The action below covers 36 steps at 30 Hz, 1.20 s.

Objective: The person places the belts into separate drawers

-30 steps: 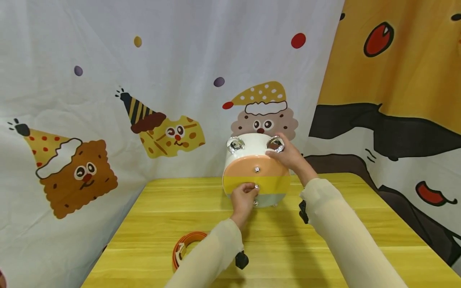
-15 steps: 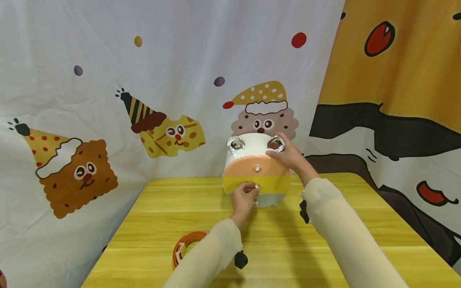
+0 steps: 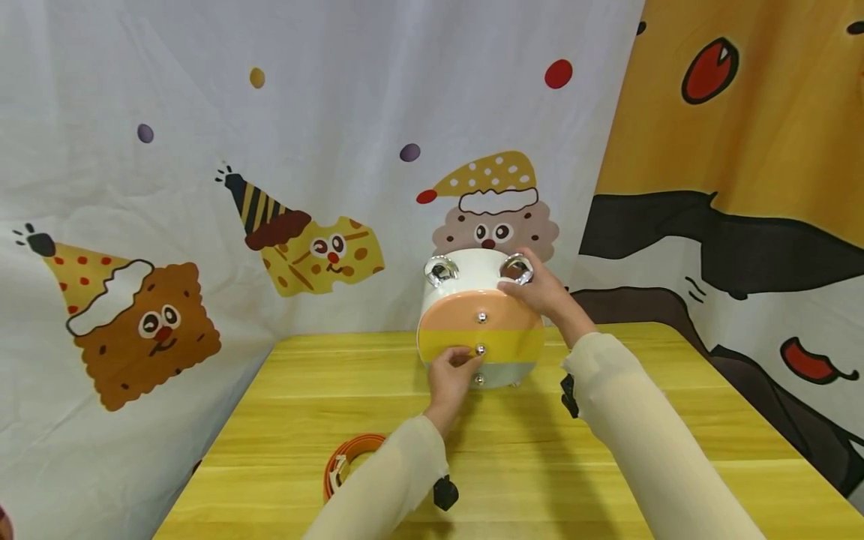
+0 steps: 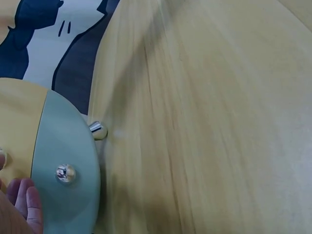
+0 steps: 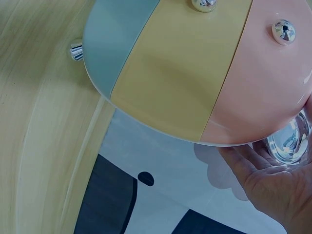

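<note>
A small rounded drawer box [image 3: 445, 315] stands at the far side of the table. Its white top carries two shiny silver rings, and its front has orange, yellow and grey-green bands, each with a silver knob. Beside the middle knob [image 3: 481, 349] is my left hand [image 3: 448, 382], thumb and forefinger tips just left of and below it, with the knob uncovered. In the left wrist view, the other fingers [image 4: 33, 204] extend near the front. My right hand [image 3: 540, 289] grips the box's upper right corner around the right silver ring [image 5: 288, 141], thumb in front.
An orange coiled strap [image 3: 344, 457] with a light buckle lies on the wood-grain table [image 3: 283, 420], partly behind the left sleeve. Just behind the table hangs a printed cloth [image 3: 337, 97]. A silver foot [image 4: 98, 130] sticks out beneath the box.
My left hand has drawn slightly left and back from the middle knob, uncovering it. The right hand and the box have kept their places.
</note>
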Each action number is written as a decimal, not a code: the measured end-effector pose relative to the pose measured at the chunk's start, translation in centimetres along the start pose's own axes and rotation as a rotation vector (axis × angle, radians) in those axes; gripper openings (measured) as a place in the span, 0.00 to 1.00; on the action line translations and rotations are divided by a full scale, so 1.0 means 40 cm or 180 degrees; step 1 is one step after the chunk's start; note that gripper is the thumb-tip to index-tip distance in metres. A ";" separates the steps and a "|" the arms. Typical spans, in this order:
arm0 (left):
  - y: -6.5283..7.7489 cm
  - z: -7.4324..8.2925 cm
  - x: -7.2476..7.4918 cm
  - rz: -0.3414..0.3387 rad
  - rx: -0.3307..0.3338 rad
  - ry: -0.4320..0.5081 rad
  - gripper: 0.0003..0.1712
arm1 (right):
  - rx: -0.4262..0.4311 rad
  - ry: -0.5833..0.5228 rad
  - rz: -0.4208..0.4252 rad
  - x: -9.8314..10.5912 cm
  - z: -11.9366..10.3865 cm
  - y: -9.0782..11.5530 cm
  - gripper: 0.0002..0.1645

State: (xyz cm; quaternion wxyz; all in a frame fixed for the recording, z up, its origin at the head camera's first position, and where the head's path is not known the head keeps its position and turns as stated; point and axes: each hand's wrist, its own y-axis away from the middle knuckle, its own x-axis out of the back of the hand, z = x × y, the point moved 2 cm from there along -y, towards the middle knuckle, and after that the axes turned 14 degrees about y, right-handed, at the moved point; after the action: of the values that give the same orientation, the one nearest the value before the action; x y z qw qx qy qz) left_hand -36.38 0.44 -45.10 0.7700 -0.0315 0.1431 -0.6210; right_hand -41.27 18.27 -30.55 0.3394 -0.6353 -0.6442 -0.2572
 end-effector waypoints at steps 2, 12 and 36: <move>0.001 -0.005 0.003 0.0012 -0.0013 -0.0040 0.09 | -0.0006 0.0004 0.0002 0.000 0.003 -0.001 0.50; 0.024 -0.050 0.005 0.0024 0.0097 -0.0067 0.08 | -0.0007 0.0010 0.0005 -0.001 0.013 -0.004 0.49; 0.049 -0.110 0.011 0.0110 0.0212 -0.0028 0.09 | 0.0018 -0.0004 0.0017 0.000 0.004 -0.001 0.51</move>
State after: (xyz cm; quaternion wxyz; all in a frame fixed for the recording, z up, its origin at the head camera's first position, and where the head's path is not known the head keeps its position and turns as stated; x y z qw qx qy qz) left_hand -35.59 1.04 -49.82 0.7819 -0.0061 0.1195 -0.6118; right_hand -41.31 18.39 -30.64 0.3414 -0.6363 -0.6434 -0.2541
